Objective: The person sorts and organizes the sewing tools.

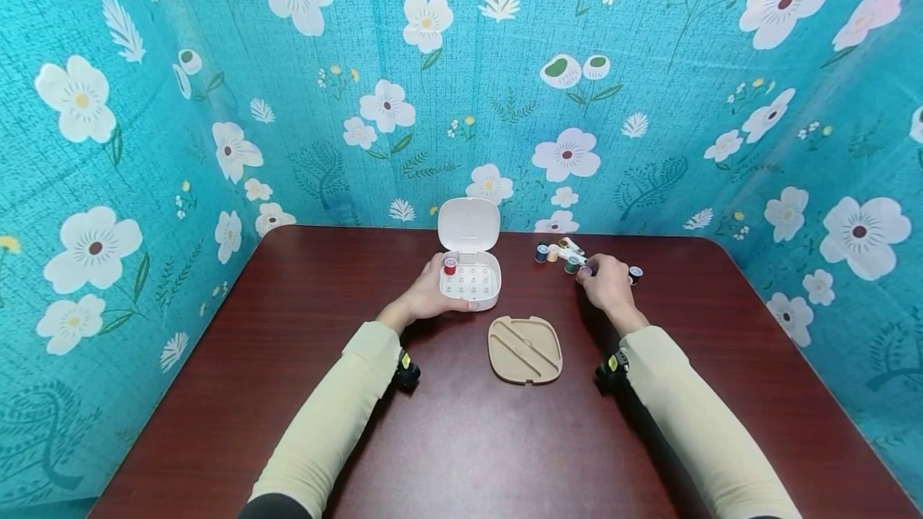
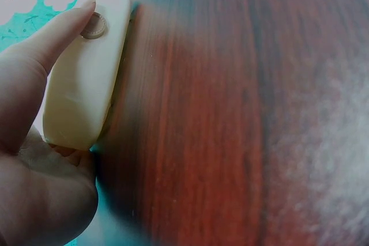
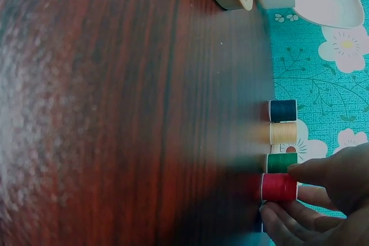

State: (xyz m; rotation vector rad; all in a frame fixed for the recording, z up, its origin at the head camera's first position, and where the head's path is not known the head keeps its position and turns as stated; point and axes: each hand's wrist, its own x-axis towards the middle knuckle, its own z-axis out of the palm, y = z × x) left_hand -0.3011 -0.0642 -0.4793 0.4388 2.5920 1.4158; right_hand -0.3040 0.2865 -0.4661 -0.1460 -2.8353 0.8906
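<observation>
A white sewing box (image 1: 489, 295) stands with its lid (image 1: 469, 223) raised at the back. One red thread spool (image 1: 450, 266) sits at the far left of its pegged tray. My left hand (image 1: 427, 291) grips the box from the left; in the left wrist view the thumb (image 2: 60, 36) lies along the front wall at a round button (image 2: 94, 26). At the right, my right hand (image 1: 610, 287) pinches a red thread spool (image 3: 279, 187) between thumb and fingers, close over the table. A green spool (image 3: 282, 161) stands right beside it.
Dark blue (image 3: 283, 110) and beige spools (image 3: 283, 133) stand in the same group, with small white items (image 1: 572, 247) behind. A dark spool (image 1: 635, 274) is right of my right hand. A tan tray (image 1: 525, 350) with diagonal ridges lies in front of the box. Floral cloth (image 1: 404, 142) hangs behind the table.
</observation>
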